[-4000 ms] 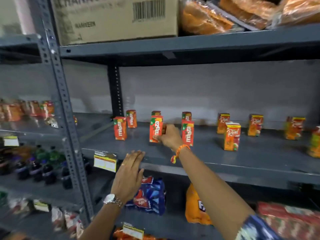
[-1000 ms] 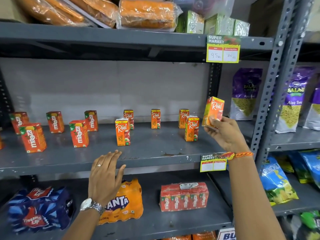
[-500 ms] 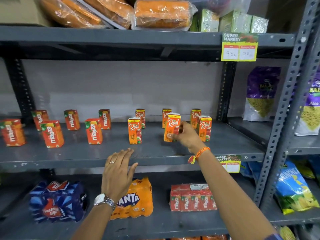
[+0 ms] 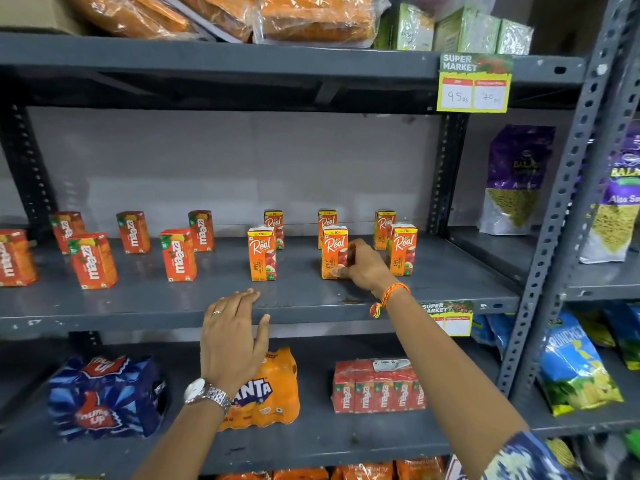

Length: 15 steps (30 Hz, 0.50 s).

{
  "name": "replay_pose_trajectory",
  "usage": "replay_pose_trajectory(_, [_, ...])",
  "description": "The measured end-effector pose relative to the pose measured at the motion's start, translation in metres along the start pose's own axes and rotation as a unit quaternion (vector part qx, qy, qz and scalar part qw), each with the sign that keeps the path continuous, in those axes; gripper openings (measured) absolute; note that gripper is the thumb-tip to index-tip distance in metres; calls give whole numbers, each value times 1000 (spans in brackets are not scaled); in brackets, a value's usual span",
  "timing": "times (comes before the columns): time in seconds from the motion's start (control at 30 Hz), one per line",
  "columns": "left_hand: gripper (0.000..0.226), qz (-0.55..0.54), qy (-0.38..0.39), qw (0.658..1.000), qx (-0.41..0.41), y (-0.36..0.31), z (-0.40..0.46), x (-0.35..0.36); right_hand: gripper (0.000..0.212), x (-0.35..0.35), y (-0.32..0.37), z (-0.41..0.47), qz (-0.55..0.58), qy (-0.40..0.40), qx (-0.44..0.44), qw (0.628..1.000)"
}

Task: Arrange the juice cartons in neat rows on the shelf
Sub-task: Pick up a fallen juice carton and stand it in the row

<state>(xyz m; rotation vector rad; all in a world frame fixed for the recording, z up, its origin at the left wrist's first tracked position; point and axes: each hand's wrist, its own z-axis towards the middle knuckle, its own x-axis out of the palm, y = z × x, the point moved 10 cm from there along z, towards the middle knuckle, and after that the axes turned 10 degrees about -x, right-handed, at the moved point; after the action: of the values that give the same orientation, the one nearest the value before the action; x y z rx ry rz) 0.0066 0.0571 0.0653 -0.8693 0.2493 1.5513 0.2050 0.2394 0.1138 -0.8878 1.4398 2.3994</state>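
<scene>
Right hand [image 4: 363, 268] on Real carton [image 4: 334, 252] — upright.

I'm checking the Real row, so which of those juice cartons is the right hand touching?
The middle front Real carton: the right hand is on its lower right side. The front cartons on either side of it stand untouched.

Grey metal shelf [image 4: 145, 299] is loaded with upright cartons: Maaza cartons [image 4: 178, 255] at left, Real cartons [image 4: 261, 253] at right, spaced in two staggered rows.
</scene>
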Motion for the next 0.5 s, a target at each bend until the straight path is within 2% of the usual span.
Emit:
replay_pose_trajectory(0.07, [39,-24,11,999,-27,-11,4,-8,60,-20,-1,-8,28,-22,-27,999])
replay_pose_trajectory(0.13, [34,-91,41,995,-29,-34,7,-13,46,-52,-13,-20,91,-61,-27,994])
replay_pose_trajectory(0.2, [40,-153,83,985,-8,-63,16,-9,33,-92,-35,-32,145,-113,-9,983])
replay_pose_trajectory(0.23, [45,-174,114,978,-4,-76,23,0,33,-112,-48,-37,145,-136,1,980])
replay_pose_trajectory(0.3, [62,-194,185,963,-26,-91,42,28,42,-135,-69,-38,142,-142,25,979])
replay_pose_trajectory(0.37, [81,-182,247,949,-77,-94,60,57,57,-136,-85,-31,132,-110,51,984])
replay_pose_trajectory(0.43, [95,-153,278,941,-119,-93,75,78,75,-127,-95,-21,112,-66,58,990])
replay_pose_trajectory(0.5, [97,-148,286,935,-148,-92,85,89,78,-115,-91,-13,104,-23,44,993])
